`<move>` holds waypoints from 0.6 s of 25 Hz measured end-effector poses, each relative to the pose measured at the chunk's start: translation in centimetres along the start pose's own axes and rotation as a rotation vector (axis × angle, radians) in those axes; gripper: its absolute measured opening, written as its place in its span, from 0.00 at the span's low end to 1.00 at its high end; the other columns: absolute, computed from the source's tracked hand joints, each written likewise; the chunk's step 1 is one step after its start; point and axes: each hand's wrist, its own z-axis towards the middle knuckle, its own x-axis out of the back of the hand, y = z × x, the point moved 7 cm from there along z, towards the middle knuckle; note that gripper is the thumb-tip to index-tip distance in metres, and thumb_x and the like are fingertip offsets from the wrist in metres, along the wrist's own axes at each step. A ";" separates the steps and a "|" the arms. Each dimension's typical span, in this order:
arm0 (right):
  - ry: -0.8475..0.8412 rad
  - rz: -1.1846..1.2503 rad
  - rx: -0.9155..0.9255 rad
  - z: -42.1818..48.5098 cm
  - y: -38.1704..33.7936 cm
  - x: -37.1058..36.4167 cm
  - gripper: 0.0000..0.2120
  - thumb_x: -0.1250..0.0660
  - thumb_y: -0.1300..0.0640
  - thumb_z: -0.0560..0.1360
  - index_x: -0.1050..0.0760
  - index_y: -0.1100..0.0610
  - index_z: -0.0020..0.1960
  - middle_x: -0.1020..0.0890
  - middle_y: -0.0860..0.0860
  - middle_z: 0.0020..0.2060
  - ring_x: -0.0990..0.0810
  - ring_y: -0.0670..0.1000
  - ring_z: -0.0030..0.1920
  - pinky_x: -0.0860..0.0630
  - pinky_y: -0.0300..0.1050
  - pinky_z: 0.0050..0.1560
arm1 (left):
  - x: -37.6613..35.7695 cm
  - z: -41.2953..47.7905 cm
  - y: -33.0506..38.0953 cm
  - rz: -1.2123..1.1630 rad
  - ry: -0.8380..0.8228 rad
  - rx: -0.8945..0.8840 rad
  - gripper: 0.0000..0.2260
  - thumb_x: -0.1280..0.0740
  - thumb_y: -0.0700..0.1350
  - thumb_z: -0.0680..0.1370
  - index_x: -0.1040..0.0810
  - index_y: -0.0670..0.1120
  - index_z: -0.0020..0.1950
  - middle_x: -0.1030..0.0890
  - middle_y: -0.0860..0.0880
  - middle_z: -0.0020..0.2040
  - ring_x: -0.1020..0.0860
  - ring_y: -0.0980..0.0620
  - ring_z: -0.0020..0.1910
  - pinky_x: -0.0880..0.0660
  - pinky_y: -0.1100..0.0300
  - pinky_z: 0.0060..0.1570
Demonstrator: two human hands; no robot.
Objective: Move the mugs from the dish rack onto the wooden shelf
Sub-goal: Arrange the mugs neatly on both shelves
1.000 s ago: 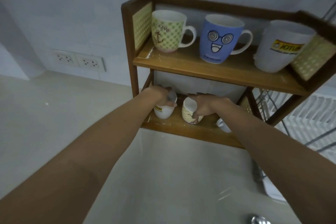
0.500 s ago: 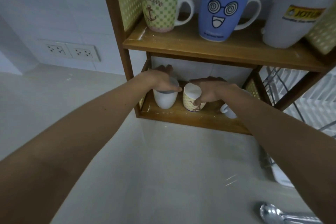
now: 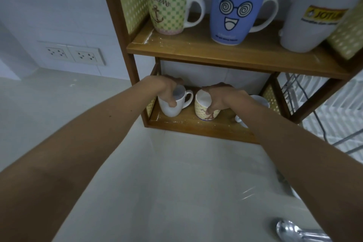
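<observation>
Both hands reach into the lower tier of the wooden shelf [image 3: 198, 51]. On that tier's left end, the left hand [image 3: 163, 89] grips a plain white mug [image 3: 172, 106] from above, thumb pressed on the near wall and fingers over the far rim; its handle points right. Just beside it, near the middle of the tier, the right hand [image 3: 220, 96] is clamped over the rim of a cream patterned mug [image 3: 204, 111], thumb on its near side. Both mugs stand upright on the lower board. Toward the right end of that board, another white mug [image 3: 257, 102] is largely hidden behind the right forearm.

On the upper board stand three more mugs, apart from one another: a green checked anchor mug [image 3: 169, 8] at the left end, a blue mug with a cartoon face [image 3: 233, 12] in the middle, and a large white Jotun mug [image 3: 312, 17] at the right end. A wire dish rack [image 3: 306, 102] sits right of the shelf. A double wall socket [image 3: 73, 55] is on the wall to the left, above the pale counter [image 3: 176, 182]. A metal spoon [image 3: 292, 231] lies at the counter's near right corner.
</observation>
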 end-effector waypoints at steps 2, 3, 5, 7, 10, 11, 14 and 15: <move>0.005 -0.009 0.002 0.0 -0.1 0.1 0.43 0.25 0.47 0.68 0.44 0.53 0.76 0.31 0.57 0.71 0.29 0.59 0.66 0.27 0.49 0.60 | 0.0 0.2 0.1 0.058 0.054 0.050 0.37 0.31 0.59 0.71 0.39 0.46 0.74 0.28 0.43 0.68 0.28 0.42 0.64 0.27 0.52 0.57; 0.011 -0.012 0.003 0.0 -0.1 0.1 0.43 0.25 0.47 0.68 0.43 0.53 0.76 0.31 0.57 0.71 0.29 0.59 0.66 0.27 0.48 0.59 | 0.0 0.3 0.2 0.063 0.100 0.102 0.36 0.33 0.64 0.71 0.35 0.44 0.72 0.26 0.42 0.65 0.27 0.42 0.63 0.27 0.52 0.56; 0.022 -0.011 0.004 -0.1 -0.2 0.2 0.42 0.25 0.47 0.68 0.43 0.53 0.76 0.30 0.57 0.70 0.28 0.59 0.66 0.27 0.48 0.57 | 0.4 0.3 -0.1 -0.064 0.197 0.247 0.36 0.40 0.69 0.72 0.31 0.42 0.68 0.25 0.42 0.64 0.27 0.42 0.64 0.29 0.51 0.58; 0.024 -0.004 0.008 -0.2 -0.3 0.2 0.42 0.25 0.47 0.68 0.42 0.53 0.75 0.30 0.57 0.70 0.28 0.59 0.66 0.27 0.48 0.58 | 1.4 -0.3 -0.5 -0.108 0.263 0.319 0.37 0.42 0.69 0.73 0.33 0.42 0.70 0.27 0.42 0.66 0.29 0.43 0.66 0.30 0.51 0.60; 0.014 0.005 0.001 -0.2 -0.2 0.2 0.42 0.26 0.46 0.68 0.42 0.53 0.75 0.30 0.57 0.70 0.28 0.59 0.66 0.27 0.49 0.59 | 2.1 -0.2 0.1 0.003 0.104 0.130 0.36 0.34 0.62 0.74 0.43 0.48 0.76 0.33 0.43 0.72 0.31 0.41 0.69 0.28 0.51 0.58; 0.009 0.003 -0.003 -0.2 -0.2 0.3 0.42 0.26 0.46 0.68 0.42 0.53 0.75 0.30 0.57 0.70 0.28 0.59 0.66 0.27 0.49 0.59 | 1.5 -0.4 0.5 0.028 -0.015 0.032 0.38 0.31 0.58 0.73 0.47 0.51 0.77 0.37 0.45 0.75 0.34 0.41 0.71 0.29 0.50 0.60; 0.008 -0.007 0.001 -0.2 -0.4 0.3 0.42 0.25 0.47 0.68 0.42 0.53 0.75 0.29 0.57 0.70 0.28 0.59 0.65 0.27 0.49 0.58 | 0.3 -0.8 1.0 0.073 -0.025 -0.123 0.41 0.26 0.51 0.71 0.48 0.54 0.77 0.40 0.47 0.77 0.40 0.43 0.74 0.33 0.47 0.69; 0.005 0.000 0.009 -0.2 -0.4 0.2 0.42 0.25 0.49 0.68 0.42 0.52 0.75 0.30 0.57 0.70 0.29 0.59 0.66 0.27 0.49 0.58 | 0.4 -0.8 1.0 0.059 0.039 -0.128 0.40 0.26 0.51 0.71 0.46 0.55 0.77 0.38 0.46 0.76 0.38 0.42 0.74 0.33 0.46 0.68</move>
